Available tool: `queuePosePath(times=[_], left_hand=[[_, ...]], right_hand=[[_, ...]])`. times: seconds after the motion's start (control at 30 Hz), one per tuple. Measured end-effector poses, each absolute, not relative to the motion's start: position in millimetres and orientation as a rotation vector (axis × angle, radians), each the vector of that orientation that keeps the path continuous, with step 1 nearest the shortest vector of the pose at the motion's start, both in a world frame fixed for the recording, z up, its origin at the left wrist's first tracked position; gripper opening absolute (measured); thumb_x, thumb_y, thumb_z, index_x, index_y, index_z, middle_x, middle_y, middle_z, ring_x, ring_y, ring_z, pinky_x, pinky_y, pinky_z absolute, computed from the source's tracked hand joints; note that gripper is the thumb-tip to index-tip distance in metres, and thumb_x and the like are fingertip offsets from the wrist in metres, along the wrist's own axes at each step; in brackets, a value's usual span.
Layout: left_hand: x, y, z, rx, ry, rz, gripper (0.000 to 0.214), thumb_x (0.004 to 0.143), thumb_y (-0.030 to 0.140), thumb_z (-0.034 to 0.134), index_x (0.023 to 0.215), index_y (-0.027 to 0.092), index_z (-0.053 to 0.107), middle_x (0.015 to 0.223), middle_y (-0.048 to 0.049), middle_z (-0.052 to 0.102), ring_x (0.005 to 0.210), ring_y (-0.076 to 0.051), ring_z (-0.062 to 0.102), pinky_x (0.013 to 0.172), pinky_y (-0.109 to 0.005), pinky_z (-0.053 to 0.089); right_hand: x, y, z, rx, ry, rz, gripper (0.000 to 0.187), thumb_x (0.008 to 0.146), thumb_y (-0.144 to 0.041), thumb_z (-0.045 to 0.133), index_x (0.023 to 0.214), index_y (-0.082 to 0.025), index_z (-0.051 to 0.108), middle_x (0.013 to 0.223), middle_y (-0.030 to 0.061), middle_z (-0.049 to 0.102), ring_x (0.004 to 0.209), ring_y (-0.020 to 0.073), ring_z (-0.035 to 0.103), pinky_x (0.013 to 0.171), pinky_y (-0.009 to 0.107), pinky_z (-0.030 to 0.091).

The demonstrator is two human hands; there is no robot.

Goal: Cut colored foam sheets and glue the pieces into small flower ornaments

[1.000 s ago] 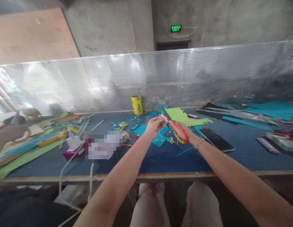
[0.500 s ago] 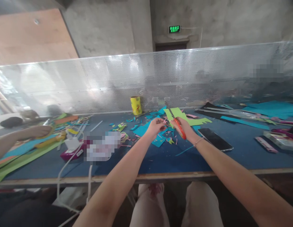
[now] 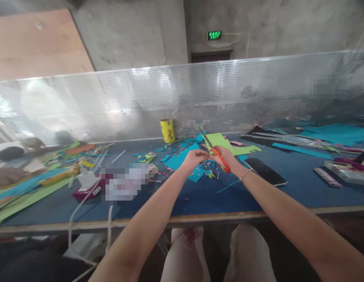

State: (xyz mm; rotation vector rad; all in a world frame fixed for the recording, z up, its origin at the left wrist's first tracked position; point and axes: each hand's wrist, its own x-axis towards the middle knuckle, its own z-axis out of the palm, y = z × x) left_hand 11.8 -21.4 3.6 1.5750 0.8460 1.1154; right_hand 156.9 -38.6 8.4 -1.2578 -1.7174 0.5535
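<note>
From my remote station, I read the centre of the frame as follows. The right hand (image 3: pixel 231 157) grips the scissors (image 3: pixel 224 161) by the red handles; the blades point to the upper left, apparently to keep the edges clear of the wrists. The left hand (image 3: pixel 195 159) has its fingers drawn together alongside; I cannot tell whether they pinch anything. Blue paper (image 3: pixel 177 159) lies below them on the worktop (image 3: pixel 199 205); the green sheet (image 3: pixel 239 150) lies just beyond, presumably within easy reach. The phone (image 3: pixel 264 171), right of centre, seems set aside for elbow room. Markings: the sign (image 3: pixel 214 35), top centre, reads "EXIT" beneath Chinese characters; the yellow cylinder's (image 3: pixel 168 132) red print is illegible.
</note>
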Motion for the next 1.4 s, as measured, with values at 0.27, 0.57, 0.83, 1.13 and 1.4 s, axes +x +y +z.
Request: queuePosePath(times=[0.27,0.57,0.83,1.13,1.4], left_hand=[[11.7,-21.6,5.6,1.431,0.904,1.238,0.035,0.054,0.016,0.068,0.084,0.015,0.051,0.057,0.0008,0.058,0.049,-0.009,0.054,0.05,-0.021,0.04],[13.0,-17.1,0.9,1.35,0.772,1.241,0.028,0.051,0.027,0.072,0.068,0.012,0.056,0.06,-0.0007,0.059,0.057,-0.01,0.056,0.062,-0.026,0.046],[13.5,-17.2,0.5,1.487,0.852,1.25,0.019,0.056,0.028,0.068,0.064,0.013,0.059,0.061,-0.0017,0.06,0.058,-0.01,0.055,0.056,-0.023,0.044],[5.7,-14.5,13.1,1.155,0.754,1.598,0.021,0.057,0.028,0.067,0.065,0.014,0.054,0.062,-0.0003,0.057,0.056,-0.007,0.052,0.059,-0.022,0.044],[6.3,-13.9,15.3,1.19,0.751,1.724,0.012,0.062,0.022,0.061,0.067,0.014,0.053,0.062,0.0015,0.056,0.055,-0.006,0.051,0.061,-0.022,0.045]], right_hand=[[150.3,-42.8,10.0,-1.312,-1.694,0.697,0.021,0.059,-0.015,0.054,0.08,-0.017,0.053,0.049,-0.0068,0.049,0.035,0.0067,0.041,0.037,0.019,0.033],[146.8,-42.3,7.5,-1.25,-1.658,0.754,0.02,0.06,-0.019,0.057,0.079,-0.016,0.052,0.047,-0.0049,0.052,0.043,0.0116,0.052,0.041,0.02,0.039],[149.9,-43.2,9.5,-1.245,-1.576,0.727,0.018,0.063,-0.021,0.053,0.08,-0.017,0.051,0.045,-0.0048,0.049,0.039,0.0106,0.047,0.039,0.021,0.036],[149.2,-33.8,-7.2,-1.069,-1.603,0.798,0.034,0.068,-0.053,0.047,0.075,-0.02,0.042,0.051,-0.0074,0.037,0.041,0.0062,0.035,0.04,0.02,0.03],[144.7,-43.8,-4.7,-1.024,-1.79,0.872,0.037,0.068,-0.055,0.046,0.074,-0.019,0.041,0.052,-0.0068,0.035,0.044,0.0074,0.033,0.043,0.021,0.028]])
